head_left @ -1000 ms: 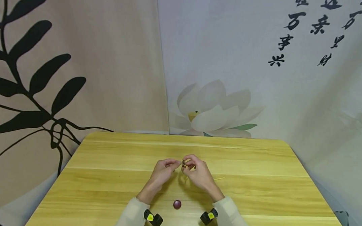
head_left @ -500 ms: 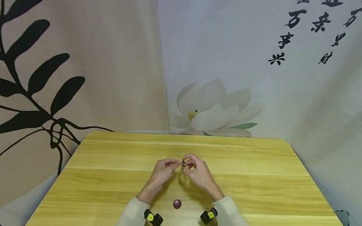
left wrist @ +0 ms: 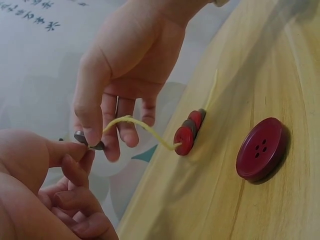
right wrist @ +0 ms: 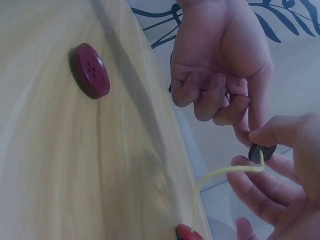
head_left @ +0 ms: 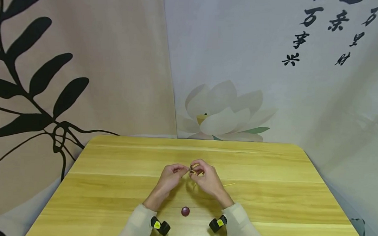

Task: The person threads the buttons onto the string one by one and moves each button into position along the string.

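Note:
My right hand (head_left: 207, 180) pinches a small dark button (right wrist: 254, 155) between thumb and fingers. A yellow string (left wrist: 150, 131) runs through that button and curves away to a row of red and dark buttons (left wrist: 183, 141) threaded along it on the table. My left hand (head_left: 170, 177) meets the dark button from the other side. Its thumb and index finger pinch right at the button's edge, where a short bit of string shows; the fingertips partly hide it. Between the forearms lies a large maroon four-hole button (left wrist: 262, 150), separate from the string.
The wooden table (head_left: 125, 189) extends to both sides of the hands, its far edge against a printed curtain (head_left: 131, 59). Black wrist cameras (head_left: 160, 226) sit at the cream sleeves (head_left: 137, 223). The string's tail (head_left: 229, 184) lies right of the right wrist.
The head view has tilted slightly, shifting the scene a little upward. Both hands keep nearly the same pose at the dark button, and the maroon button stays put on the table.

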`<state>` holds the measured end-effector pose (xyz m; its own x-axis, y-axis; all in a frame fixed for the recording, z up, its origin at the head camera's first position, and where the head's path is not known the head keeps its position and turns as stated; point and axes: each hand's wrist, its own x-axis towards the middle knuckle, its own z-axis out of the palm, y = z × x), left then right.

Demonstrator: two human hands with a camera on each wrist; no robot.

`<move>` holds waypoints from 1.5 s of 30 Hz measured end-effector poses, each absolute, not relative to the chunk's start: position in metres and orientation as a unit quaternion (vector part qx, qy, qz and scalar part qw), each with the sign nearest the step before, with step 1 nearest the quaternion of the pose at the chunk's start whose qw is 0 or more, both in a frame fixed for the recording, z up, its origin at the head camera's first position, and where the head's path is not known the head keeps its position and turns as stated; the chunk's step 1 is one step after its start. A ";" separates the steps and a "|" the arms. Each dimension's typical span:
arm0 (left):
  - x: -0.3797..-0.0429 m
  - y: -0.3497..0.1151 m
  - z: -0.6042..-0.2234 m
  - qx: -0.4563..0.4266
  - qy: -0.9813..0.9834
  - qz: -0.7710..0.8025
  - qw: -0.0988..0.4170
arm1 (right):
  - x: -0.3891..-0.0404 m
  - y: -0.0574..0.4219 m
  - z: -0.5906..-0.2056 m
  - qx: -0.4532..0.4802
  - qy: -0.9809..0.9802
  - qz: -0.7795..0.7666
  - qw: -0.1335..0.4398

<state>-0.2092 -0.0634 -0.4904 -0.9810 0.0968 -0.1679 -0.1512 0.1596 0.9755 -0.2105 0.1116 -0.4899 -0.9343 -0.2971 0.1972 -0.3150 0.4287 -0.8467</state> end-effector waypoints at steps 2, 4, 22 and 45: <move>-0.209 -0.063 -0.490 -0.016 0.755 0.648 0.097 | -0.210 0.112 -0.490 0.182 -0.844 0.505 0.008; -0.210 -0.062 -0.491 -0.014 0.754 0.649 0.097 | -0.210 0.112 -0.490 0.180 -0.843 0.507 0.005; -0.207 -0.063 -0.493 -0.013 0.753 0.650 0.101 | -0.210 0.113 -0.494 0.179 -0.835 0.520 -0.010; -0.209 -0.072 -0.487 -0.020 0.767 0.637 0.080 | -0.209 0.117 -0.496 0.173 -0.822 0.542 -0.023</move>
<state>-0.2089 -0.0725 -0.4865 -0.9865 0.0704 -0.1476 -0.1322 0.1878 0.9733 -0.2094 0.1167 -0.4957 -0.9394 -0.3085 0.1499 -0.2590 0.3518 -0.8995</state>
